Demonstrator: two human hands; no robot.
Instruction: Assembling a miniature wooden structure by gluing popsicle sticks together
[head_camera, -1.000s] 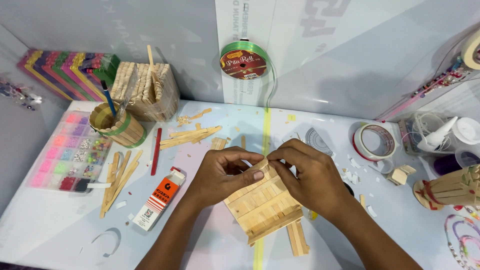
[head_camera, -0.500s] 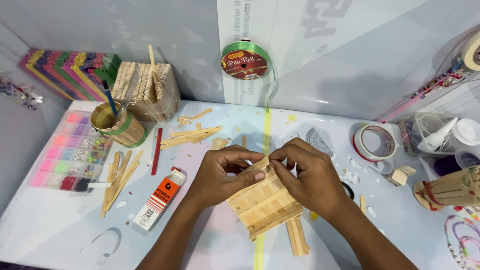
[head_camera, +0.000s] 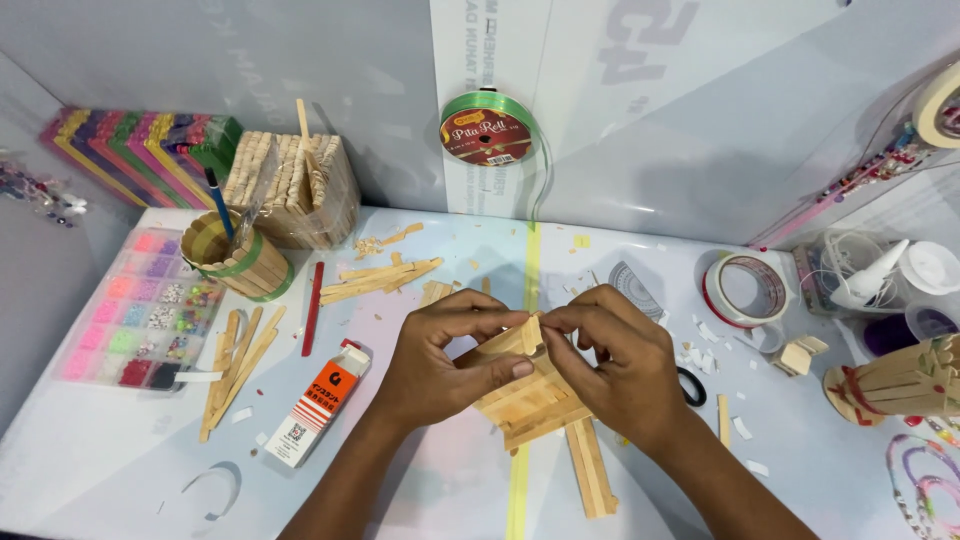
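Stick panel (head_camera: 525, 395) at table centre, held between left hand (head_camera: 440, 365) and right hand (head_camera: 615, 365). Glue box (head_camera: 320, 402) lies left of it; bead organizer (head_camera: 135, 320) at far left. Tape roll (head_camera: 745, 290) right. Ribbon spool (head_camera: 487, 128) behind, against the wall.

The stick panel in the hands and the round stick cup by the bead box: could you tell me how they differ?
The stick panel is a flat slab of sticks laid side by side; the stick cup is round and hollow. The panel is held tilted between the left hand and right hand; the cup stands upright on the table, untouched. The cup has green bands and holds a pencil; the panel is bare. Both are pale wooden craft sticks.
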